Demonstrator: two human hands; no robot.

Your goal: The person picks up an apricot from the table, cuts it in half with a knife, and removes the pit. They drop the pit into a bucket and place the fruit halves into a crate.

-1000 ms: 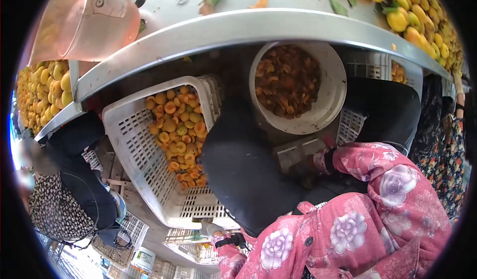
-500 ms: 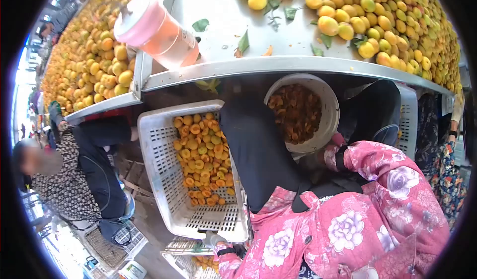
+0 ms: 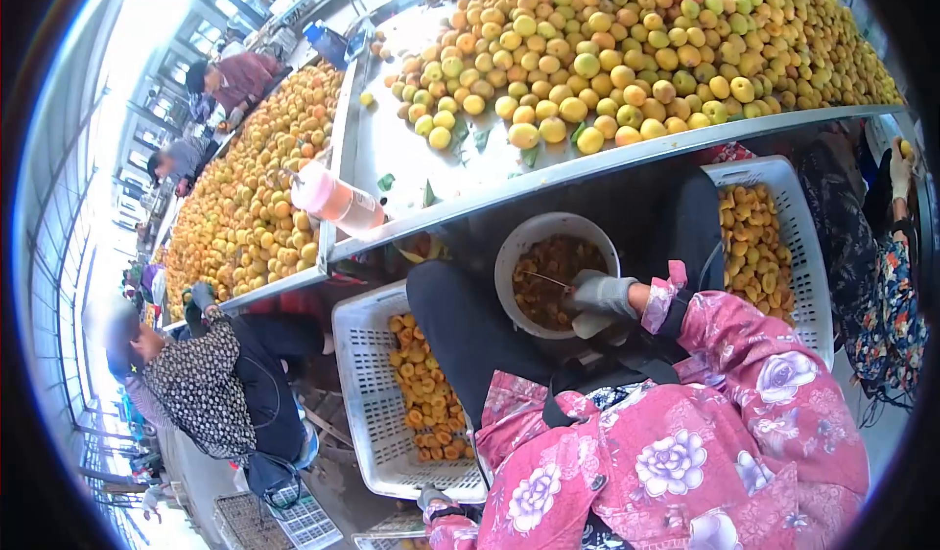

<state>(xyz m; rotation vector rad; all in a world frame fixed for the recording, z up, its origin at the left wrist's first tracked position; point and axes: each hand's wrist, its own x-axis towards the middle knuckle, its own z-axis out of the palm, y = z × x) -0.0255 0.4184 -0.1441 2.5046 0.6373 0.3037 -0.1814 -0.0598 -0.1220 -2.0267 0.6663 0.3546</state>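
My right hand (image 3: 597, 300), in a grey glove, is closed over the near side of a white bucket (image 3: 502, 281). A thin metal tool (image 3: 546, 279) sticks out leftward from its fingers. Inside the bucket lie wet brown bits (image 3: 558, 256), perhaps pits or scraps. My left hand (image 3: 431, 497), gloved in grey too, is low at the near rim of a white slatted crate (image 3: 367, 403); its fingers look curled on that rim, partly hidden. Halved apricots (image 3: 431, 403) fill part of this crate.
A metal-edged table (image 3: 470, 203) in front carries a heap of whole apricots (image 3: 627, 70). A pink-lidded cup (image 3: 338, 201) stands at its left corner. Another crate (image 3: 808, 247) of halved apricots is at my right. Co-workers sit left (image 3: 201, 389) and right (image 3: 886, 286).
My view has tilted up and shows more of the hall. My right hand has come from the bucket's near right edge to over its opening. My left hand stays at the crate rim.
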